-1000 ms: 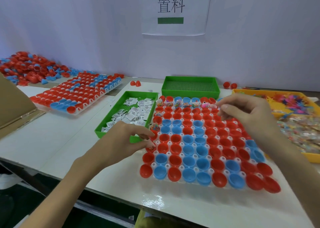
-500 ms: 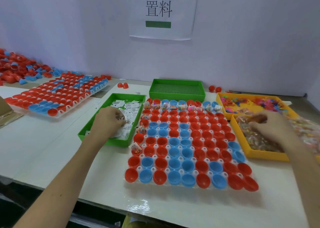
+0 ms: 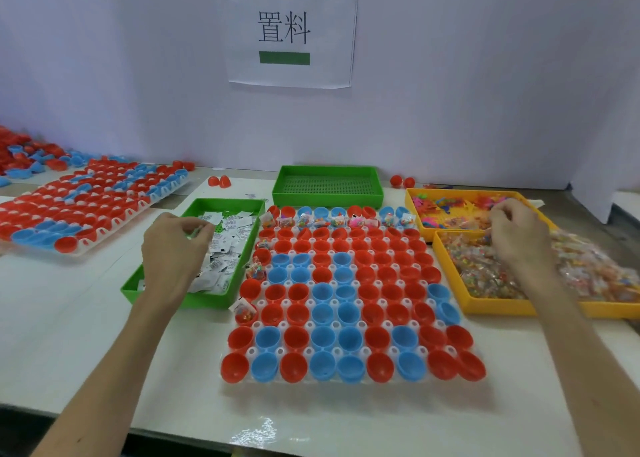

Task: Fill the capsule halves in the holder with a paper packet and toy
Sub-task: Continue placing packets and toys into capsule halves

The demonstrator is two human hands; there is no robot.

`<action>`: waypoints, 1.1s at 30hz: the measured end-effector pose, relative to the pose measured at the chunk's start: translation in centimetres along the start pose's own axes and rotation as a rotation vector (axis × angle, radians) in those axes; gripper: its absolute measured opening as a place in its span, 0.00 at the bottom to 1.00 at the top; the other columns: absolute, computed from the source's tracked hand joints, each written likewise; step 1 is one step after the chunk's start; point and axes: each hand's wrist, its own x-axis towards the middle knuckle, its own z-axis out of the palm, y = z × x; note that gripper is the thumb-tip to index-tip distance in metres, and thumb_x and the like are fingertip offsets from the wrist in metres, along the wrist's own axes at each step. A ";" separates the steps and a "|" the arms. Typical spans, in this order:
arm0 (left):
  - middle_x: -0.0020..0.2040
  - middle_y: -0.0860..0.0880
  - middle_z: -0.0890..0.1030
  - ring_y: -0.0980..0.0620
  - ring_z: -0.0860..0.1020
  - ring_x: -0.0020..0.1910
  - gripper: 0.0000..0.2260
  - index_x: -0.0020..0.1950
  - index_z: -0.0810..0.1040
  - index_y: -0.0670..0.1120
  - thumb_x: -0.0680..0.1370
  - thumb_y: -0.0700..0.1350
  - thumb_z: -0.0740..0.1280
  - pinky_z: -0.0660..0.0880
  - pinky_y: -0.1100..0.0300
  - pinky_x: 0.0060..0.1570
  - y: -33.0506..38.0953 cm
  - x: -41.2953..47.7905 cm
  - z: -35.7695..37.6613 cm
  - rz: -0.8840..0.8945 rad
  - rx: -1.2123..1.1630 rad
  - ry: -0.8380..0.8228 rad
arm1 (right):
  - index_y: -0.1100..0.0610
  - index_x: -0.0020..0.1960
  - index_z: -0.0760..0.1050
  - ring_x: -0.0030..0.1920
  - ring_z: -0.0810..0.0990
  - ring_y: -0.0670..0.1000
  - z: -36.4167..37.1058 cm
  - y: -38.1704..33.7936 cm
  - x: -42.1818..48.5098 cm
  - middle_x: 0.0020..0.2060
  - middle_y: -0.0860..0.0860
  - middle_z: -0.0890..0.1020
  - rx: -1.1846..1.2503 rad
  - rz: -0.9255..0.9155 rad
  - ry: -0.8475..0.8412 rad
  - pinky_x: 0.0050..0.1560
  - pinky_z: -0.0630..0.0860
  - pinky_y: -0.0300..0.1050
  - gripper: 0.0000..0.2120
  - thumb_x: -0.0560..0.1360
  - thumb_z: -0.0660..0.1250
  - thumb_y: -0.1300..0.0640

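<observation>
The white holder in front of me carries rows of red and blue capsule halves. Small toy bags fill the second row from the back and a few halves in the left column. My left hand hovers over the green tray of white paper packets, its fingertips pinching a paper packet. My right hand is over the yellow tray of clear toy bags, fingers curled and pinching a toy bag.
An empty green tray stands behind the holder. A second yellow tray holds coloured toys. At the left lie another loaded holder and a heap of loose capsule halves. Stray red halves sit near the wall.
Both hands left the holder and went out to the side trays. They dipped in and now lift slightly, each with fingertips pinched together.
</observation>
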 end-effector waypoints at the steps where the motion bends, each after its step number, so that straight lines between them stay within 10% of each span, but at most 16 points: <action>1: 0.47 0.43 0.84 0.49 0.77 0.45 0.07 0.51 0.87 0.42 0.76 0.45 0.73 0.72 0.54 0.49 0.4 -0.1 -0.2 0.009 -0.057 0.015 | 0.57 0.45 0.73 0.43 0.78 0.59 0.0 -0.2 -0.1 0.41 0.57 0.80 0.047 0.016 -0.009 0.43 0.72 0.53 0.10 0.81 0.55 0.56; 6: 0.34 0.58 0.79 0.61 0.76 0.34 0.02 0.46 0.86 0.44 0.75 0.41 0.74 0.69 0.68 0.39 3.4 -0.7 -0.9 0.013 -0.283 0.108 | 0.53 0.39 0.69 0.39 0.83 0.56 0.7 -1.3 -0.9 0.37 0.52 0.80 0.188 0.040 -0.056 0.42 0.74 0.53 0.14 0.81 0.51 0.55; 10: 0.34 0.55 0.81 0.54 0.80 0.32 0.03 0.44 0.84 0.49 0.75 0.41 0.75 0.77 0.58 0.40 4.6 -1.3 -1.0 0.023 -0.380 0.104 | 0.51 0.35 0.63 0.38 0.83 0.55 1.0 -1.6 -1.4 0.33 0.52 0.79 0.189 -0.005 -0.033 0.36 0.72 0.50 0.16 0.82 0.51 0.54; 15: 0.37 0.54 0.81 0.63 0.78 0.35 0.04 0.46 0.85 0.45 0.73 0.40 0.76 0.70 0.77 0.36 3.7 -0.4 -1.6 -0.002 -0.320 0.119 | 0.52 0.35 0.64 0.36 0.83 0.51 0.9 -1.9 -1.5 0.29 0.49 0.72 0.193 -0.052 -0.001 0.31 0.66 0.44 0.16 0.82 0.53 0.55; 25: 0.43 0.46 0.85 0.59 0.80 0.39 0.05 0.51 0.85 0.42 0.75 0.38 0.74 0.76 0.64 0.43 3.0 -1.9 -1.7 0.028 -0.277 0.027 | 0.55 0.38 0.71 0.35 0.83 0.53 1.1 -1.9 -1.8 0.31 0.50 0.77 0.242 -0.065 -0.034 0.35 0.73 0.49 0.14 0.82 0.56 0.56; 33: 0.42 0.45 0.87 0.48 0.86 0.44 0.03 0.45 0.87 0.46 0.72 0.41 0.75 0.81 0.63 0.43 8.4 -7.7 -3.5 -0.123 -0.951 -0.292 | 0.57 0.45 0.82 0.39 0.83 0.48 0.9 -6.1 -4.5 0.37 0.51 0.84 0.760 -0.045 -0.632 0.41 0.80 0.37 0.06 0.76 0.68 0.56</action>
